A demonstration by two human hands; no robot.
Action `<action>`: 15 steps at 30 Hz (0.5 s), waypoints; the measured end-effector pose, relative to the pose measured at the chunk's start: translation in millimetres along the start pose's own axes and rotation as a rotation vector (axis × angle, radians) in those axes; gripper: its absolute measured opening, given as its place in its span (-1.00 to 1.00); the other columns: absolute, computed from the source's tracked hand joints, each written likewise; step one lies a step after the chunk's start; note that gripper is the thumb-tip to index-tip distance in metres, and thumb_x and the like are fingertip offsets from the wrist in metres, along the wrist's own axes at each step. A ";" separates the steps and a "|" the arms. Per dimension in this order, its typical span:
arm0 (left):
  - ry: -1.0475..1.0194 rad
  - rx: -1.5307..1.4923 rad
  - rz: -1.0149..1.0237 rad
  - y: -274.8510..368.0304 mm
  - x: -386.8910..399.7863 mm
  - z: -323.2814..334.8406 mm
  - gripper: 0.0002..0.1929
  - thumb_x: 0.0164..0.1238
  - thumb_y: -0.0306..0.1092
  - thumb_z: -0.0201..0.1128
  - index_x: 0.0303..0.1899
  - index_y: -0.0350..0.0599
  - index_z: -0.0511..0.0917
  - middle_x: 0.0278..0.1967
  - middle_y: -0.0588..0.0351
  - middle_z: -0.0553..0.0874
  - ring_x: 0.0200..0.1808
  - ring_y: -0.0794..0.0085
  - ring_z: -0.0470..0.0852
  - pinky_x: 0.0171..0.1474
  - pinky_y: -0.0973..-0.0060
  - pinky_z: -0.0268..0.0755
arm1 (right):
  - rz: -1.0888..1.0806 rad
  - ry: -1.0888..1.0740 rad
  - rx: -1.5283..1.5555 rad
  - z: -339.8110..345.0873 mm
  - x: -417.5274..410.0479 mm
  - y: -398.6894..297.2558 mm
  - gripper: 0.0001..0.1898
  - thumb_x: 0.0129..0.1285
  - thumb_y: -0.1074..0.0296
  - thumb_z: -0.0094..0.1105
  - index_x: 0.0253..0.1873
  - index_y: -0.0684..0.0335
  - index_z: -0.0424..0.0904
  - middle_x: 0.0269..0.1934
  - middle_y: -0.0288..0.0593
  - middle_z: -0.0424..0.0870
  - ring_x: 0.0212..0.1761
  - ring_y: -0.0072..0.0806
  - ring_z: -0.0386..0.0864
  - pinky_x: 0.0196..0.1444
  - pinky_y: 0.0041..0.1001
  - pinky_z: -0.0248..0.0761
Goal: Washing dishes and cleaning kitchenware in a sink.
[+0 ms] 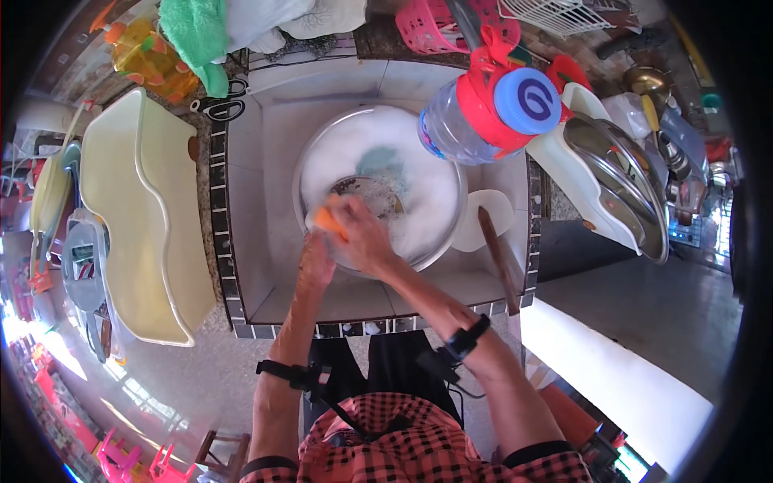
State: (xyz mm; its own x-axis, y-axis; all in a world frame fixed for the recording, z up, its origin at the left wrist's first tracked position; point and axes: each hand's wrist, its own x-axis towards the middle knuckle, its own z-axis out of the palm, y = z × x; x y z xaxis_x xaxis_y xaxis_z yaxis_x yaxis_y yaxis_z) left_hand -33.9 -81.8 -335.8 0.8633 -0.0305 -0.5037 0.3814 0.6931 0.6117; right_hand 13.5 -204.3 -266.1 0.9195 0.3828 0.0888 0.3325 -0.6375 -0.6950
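Observation:
My right hand grips an orange sponge over the near left rim of a round metal basin. White suds fill most of the basin, parting around a patch of murky water and a pale green form below the foam. Close beside the sponge is my left hand; its fingers are blurred and partly covered, so what it holds is unclear. The basin stands in a tiled sink. At its right lie a white rounded utensil and a brown wooden handle.
A clear plastic bottle with a blue cap rises over the basin's far right. Cream plastic bin and black-handled scissors lie left. A yellow liquid bottle and a pink basket stand behind; metal lids lean right.

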 end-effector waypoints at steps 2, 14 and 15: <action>-0.001 0.035 0.058 3.1 -4.0 2.5 -0.53 0.34 -0.17 -0.01 0.20 -0.21 0.24 0.11 0.07 0.44 0.12 0.35 0.43 0.16 0.37 0.31 | -0.057 -0.055 0.050 -17.5 -15.1 19.3 -0.60 -0.03 0.44 0.12 0.00 0.13 0.40 -0.17 -0.10 0.37 -0.16 -0.13 0.46 -0.26 -0.22 0.40; 0.030 1.039 0.311 -28.0 18.4 -41.1 -0.48 0.28 -0.13 0.07 0.19 -0.19 0.22 0.14 0.02 0.40 0.18 0.26 0.36 0.18 0.29 0.23 | 0.056 -0.143 -0.298 26.9 58.8 4.7 -0.64 -0.02 0.46 0.13 -0.04 0.14 0.43 -0.12 -0.10 0.38 -0.13 -0.15 0.50 -0.23 -0.22 0.43; 0.081 0.517 0.146 -21.0 15.1 -2.3 -0.47 0.29 -0.12 0.05 0.20 -0.21 0.21 0.13 0.01 0.40 0.17 0.24 0.36 0.17 0.30 0.24 | 0.078 -0.144 -0.318 17.6 42.8 11.9 -0.64 -0.02 0.46 0.13 -0.04 0.14 0.43 -0.12 -0.10 0.38 -0.13 -0.15 0.50 -0.23 -0.22 0.43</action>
State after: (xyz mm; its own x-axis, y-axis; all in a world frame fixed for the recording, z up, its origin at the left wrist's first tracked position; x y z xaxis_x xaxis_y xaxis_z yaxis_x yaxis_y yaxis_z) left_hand -29.5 -95.2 -357.6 0.8991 0.1097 -0.4237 0.3895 0.2408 0.8890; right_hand 53.1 -183.7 -283.1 0.9132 0.4009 -0.0733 0.3320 -0.8361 -0.4368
